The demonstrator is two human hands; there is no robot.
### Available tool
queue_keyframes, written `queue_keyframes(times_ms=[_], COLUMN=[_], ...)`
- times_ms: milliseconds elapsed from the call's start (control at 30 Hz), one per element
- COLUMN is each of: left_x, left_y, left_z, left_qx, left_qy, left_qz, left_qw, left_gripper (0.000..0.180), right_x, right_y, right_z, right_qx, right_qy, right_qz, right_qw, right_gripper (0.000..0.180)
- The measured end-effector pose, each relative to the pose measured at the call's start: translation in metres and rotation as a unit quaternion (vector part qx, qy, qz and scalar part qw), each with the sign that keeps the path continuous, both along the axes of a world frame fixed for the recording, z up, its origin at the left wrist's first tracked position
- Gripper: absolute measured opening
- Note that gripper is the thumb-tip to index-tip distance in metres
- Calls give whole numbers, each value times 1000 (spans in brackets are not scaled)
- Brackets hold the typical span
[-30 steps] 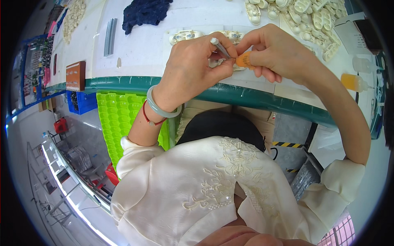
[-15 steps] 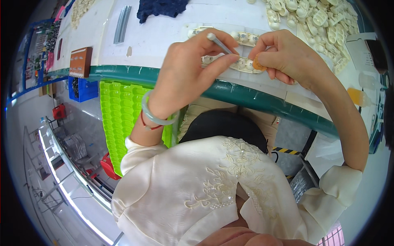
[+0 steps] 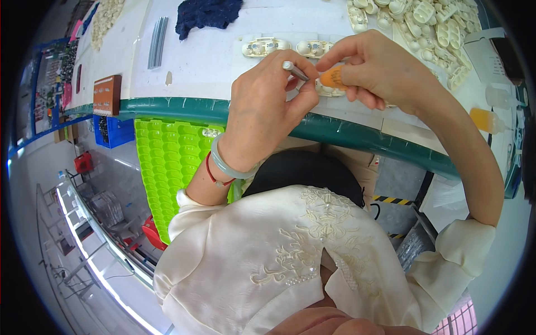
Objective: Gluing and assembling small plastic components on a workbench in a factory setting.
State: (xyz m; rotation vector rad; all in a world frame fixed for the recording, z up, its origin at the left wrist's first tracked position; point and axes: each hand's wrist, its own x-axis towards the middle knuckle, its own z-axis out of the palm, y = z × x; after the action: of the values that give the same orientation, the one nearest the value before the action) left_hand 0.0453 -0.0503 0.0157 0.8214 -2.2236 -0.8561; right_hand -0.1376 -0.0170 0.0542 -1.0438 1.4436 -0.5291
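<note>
- Orange piece (image 3: 333,78), small and rounded, sits near the front edge of the white table (image 3: 212,61), at about 1 o'clock from the middle of the picture.
- Right hand (image 3: 385,70) has its thumb and fingers closed on the orange piece and holds it against a cream plastic part (image 3: 329,90) that lies under it.
- Left hand (image 3: 268,109) is closed around a thin metal tool (image 3: 295,71); the tip of the tool points toward 4 o'clock and touches, or nearly touches, the orange piece.
- A pale green bangle (image 3: 231,167) and a red cord are on the left wrist.
- Two more cream parts (image 3: 287,47) lie side by side at 12 o'clock from the hands, just beside them.
- A heap of cream parts (image 3: 430,25) is at 1 o'clock, near the far right of the table.
- A dark blue cloth (image 3: 206,14) lies at 11 o'clock, well apart from the hands.
- A bright green tray (image 3: 167,162) with many small pockets is below the green table edge (image 3: 167,106), at 8 o'clock from the left hand.
</note>
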Motion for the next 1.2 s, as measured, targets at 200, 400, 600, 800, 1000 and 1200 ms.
queue_keyframes(times_ms=[200,400,600,800,1000,1200], left_x=[2,31,47,48,57,54], left_y=[1,-23,-21,-25,-35,-36], left_z=[5,24,19,5,-2,-3], left_qx=[-4,80,128,107,158,75], left_qy=[-46,153,54,15,61,25], left_qz=[12,80,46,53,6,-17], left_qw=[999,982,989,993,985,997], left_gripper=[10,15,17,14,16,14], right_x=[5,11,12,14,25,41], right_y=[-7,-9,-14,-19,-23,-30], right_z=[-11,-7,-2,4,6,0], right_qx=[-3,9,24,43,-11,-34], right_qy=[-16,-16,30,41,37,21], right_qz=[24,18,19,30,40,78], right_qw=[1000,1000,999,998,998,996], right_gripper=[17,12,14,17,28,32])
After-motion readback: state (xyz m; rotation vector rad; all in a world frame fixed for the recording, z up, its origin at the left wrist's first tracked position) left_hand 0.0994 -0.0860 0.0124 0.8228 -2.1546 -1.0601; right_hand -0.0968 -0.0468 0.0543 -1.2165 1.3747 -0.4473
